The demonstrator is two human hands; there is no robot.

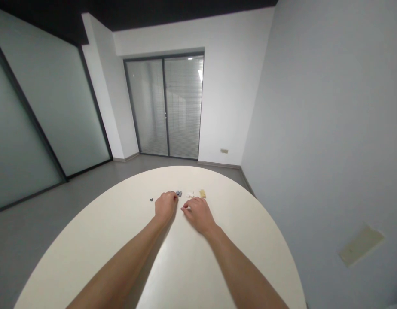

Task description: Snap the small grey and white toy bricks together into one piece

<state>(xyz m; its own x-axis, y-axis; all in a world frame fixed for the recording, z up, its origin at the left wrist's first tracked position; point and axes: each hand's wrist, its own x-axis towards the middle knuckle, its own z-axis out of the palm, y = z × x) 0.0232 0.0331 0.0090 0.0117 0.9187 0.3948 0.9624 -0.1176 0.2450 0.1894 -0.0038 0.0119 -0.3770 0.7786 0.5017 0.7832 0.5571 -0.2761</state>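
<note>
My left hand (165,204) rests on the white table with its fingers curled together, right beside a small cluster of grey-blue pieces (178,193). Whatever its fingertips may hold is hidden. To its left lies a tiny dark piece (151,199). My right hand (199,213) is bent inward, thumb and forefinger drawn together in a pinch; anything between them is too small to make out. Just beyond its fingers are several small white pieces (190,195) and a pale yellow piece or group of pieces (203,193).
Both forearms reach across the round white table (172,266), whose curved edge runs round the far side. Past it stand a glass double door (164,107) with blinds and frosted glass panels (53,98). A white wall (327,128) is close on the right.
</note>
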